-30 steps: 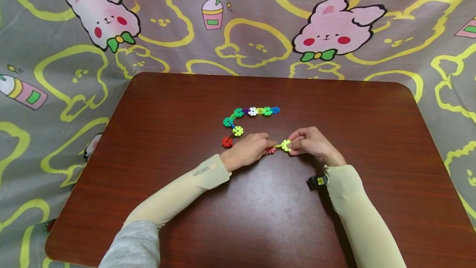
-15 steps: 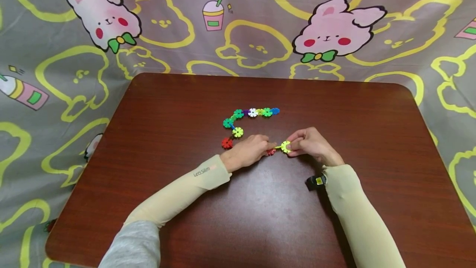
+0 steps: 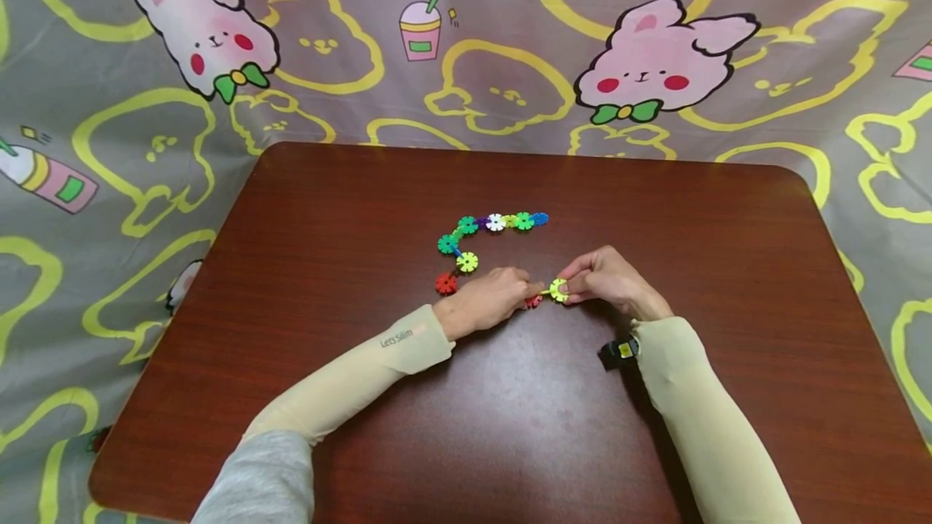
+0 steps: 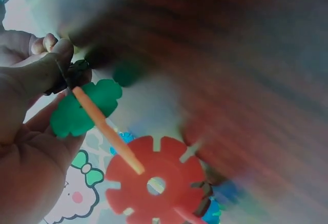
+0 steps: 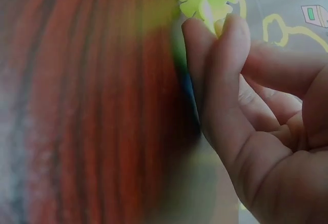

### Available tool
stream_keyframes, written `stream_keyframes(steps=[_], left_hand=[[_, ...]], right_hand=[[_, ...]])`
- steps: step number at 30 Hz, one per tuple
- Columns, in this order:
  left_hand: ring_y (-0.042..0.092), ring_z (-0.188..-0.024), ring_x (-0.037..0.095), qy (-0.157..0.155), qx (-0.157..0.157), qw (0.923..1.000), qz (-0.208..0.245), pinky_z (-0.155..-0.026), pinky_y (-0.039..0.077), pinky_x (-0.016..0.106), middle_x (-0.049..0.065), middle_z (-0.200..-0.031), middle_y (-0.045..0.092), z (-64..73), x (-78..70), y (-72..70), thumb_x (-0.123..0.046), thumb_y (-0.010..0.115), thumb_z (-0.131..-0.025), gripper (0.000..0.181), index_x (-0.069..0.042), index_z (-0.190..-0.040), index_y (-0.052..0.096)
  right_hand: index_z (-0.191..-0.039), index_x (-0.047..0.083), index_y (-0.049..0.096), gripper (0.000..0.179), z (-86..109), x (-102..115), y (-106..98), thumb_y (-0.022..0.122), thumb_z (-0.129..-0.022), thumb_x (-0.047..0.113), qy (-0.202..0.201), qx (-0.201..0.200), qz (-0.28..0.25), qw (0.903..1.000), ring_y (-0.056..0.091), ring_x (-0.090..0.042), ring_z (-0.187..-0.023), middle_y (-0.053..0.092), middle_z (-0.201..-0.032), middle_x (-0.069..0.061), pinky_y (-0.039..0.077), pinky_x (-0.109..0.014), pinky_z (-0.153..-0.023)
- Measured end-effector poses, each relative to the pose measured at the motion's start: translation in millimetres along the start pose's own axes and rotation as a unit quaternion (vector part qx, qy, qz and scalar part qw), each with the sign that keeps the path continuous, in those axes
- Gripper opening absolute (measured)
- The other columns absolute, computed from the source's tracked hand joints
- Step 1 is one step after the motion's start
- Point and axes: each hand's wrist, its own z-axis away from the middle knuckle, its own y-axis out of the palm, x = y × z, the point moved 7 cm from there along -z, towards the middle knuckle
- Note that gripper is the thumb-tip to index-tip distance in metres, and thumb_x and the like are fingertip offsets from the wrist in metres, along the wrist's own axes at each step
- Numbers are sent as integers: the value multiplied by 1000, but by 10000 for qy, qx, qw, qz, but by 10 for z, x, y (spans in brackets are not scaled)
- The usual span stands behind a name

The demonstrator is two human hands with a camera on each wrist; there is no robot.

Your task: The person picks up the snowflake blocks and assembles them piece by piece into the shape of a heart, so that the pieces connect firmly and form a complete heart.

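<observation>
Interlocking snowflake discs form a curved chain on the table in the head view, running from a blue disc [image 3: 540, 218] past a white disc [image 3: 495, 222] to a red disc [image 3: 446, 284] by my left wrist. My left hand [image 3: 491, 297] covers the middle stretch. In the left wrist view its thumb and fingers pinch a dark disc [image 4: 78, 74] beside a green disc [image 4: 88, 108]; an orange disc stands edge-on, slotted into a larger red one [image 4: 177, 175]. Thumb and fingertip of my right hand [image 3: 610, 277] pinch a yellow snowflake disc [image 3: 558, 290], next to a pinkish-red disc [image 3: 535, 302].
A brown wooden table [image 3: 349, 217] with rounded corners lies under both hands. Patterned cloth [image 3: 495, 87] hangs behind and at both sides of it. A black strap device [image 3: 619, 352] sits at my right wrist.
Both hands stay almost in place. The yellow disc at my right fingertips has shifted very slightly, and the whole view has drifted a little.
</observation>
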Motion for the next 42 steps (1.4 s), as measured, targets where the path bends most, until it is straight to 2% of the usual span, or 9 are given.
stream_keyframes(steps=[6, 13, 16, 19, 22, 27, 35, 39, 42], left_hand=[[67, -86, 14, -232, 49, 9994, 253, -73, 55, 22, 5, -96, 67, -5, 26, -10, -12, 64, -93, 34, -12, -127, 64], [57, -86, 11, -529, 111, 9965, 633, -77, 51, 23, 3, -107, 60, 16, 85, -45, -30, 68, -91, 50, -13, -136, 56], [54, -84, 12, -610, -119, 9961, 621, -73, 49, 22, 4, -109, 59, 66, 176, -162, -36, 66, -92, 52, -11, -136, 55], [55, -88, 15, -900, -611, 9931, 430, -75, 49, 27, 6, -110, 60, 131, 369, -337, -35, 61, -95, 46, -9, -133, 58], [55, -102, 23, -1604, -949, 9813, 482, -86, 48, 37, 10, -117, 59, 237, 652, -468, -29, 58, -97, 42, -7, -133, 57], [44, -126, 34, -2706, -907, 9516, 1136, -104, 38, 50, 17, -137, 48, 421, 1060, -471, -26, 55, -99, 49, -6, -142, 44], [42, -129, 34, -3240, -680, 9288, 1663, -108, 39, 50, 19, -140, 44, 520, 1265, -334, -29, 54, -98, 54, -5, -144, 40], [41, -122, 35, -3466, -856, 9185, 1698, -100, 43, 47, 20, -133, 43, 575, 1265, -338, -32, 55, -97, 54, -4, -142, 42], [43, -114, 35, -3595, -848, 9136, 1702, -94, 46, 46, 22, -128, 42, 616, 1230, -351, -38, 56, -96, 58, -2, -140, 42]], right_hand=[[-110, -16, 62, 28, 28, 10, -4, 66, -86, -2, -2, -37, 62, 10000, 69, -9, -67, 72, -82, -7, 60, -28, -67], [-111, -11, 63, 27, 88, 70, -27, 65, -88, 3, -241, -221, 709, 9969, 68, -13, -72, 72, -93, -16, 60, -32, -70], [-113, -8, 62, 29, 113, 101, -58, 65, -90, 10, -309, -363, 1012, 9937, 70, -17, -75, 70, -99, -20, 60, -35, -71], [-112, -5, 61, 33, 160, 129, -112, 65, -92, 21, -328, -649, 1510, 9859, 71, -18, -73, 69, -98, -21, 60, -35, -68], [-110, -4, 60, 40, 228, 142, -146, 62, -94, 32, -237, -849, 1962, 9766, 70, -18, -67, 68, -92, -19, 60, -35, -63], [-111, -5, 55, 50, 300, 137, -75, 58, -95, 42, 8, -805, 2168, 9729, 68, -19, -61, 65, -80, -15, 59, -34, -57], [-109, -3, 58, 48, 282, 173, 71, 58, -95, 43, -4, -700, 2544, 9646, 65, -17, -56, 65, -76, -13, 56, -32, -55], [-100, -1, 62, 45, 246, 208, 69, 58, -95, 43, -98, -689, 3035, 9503, 61, -16, -52, 63, -68, -10, 52, -29, -55], [-103, -3, 62, 47, 206, 270, 24, 57, -95, 44, -222, -796, 3407, 9366, 61, -19, -60, 64, -75, -10, 49, -30, -58]])
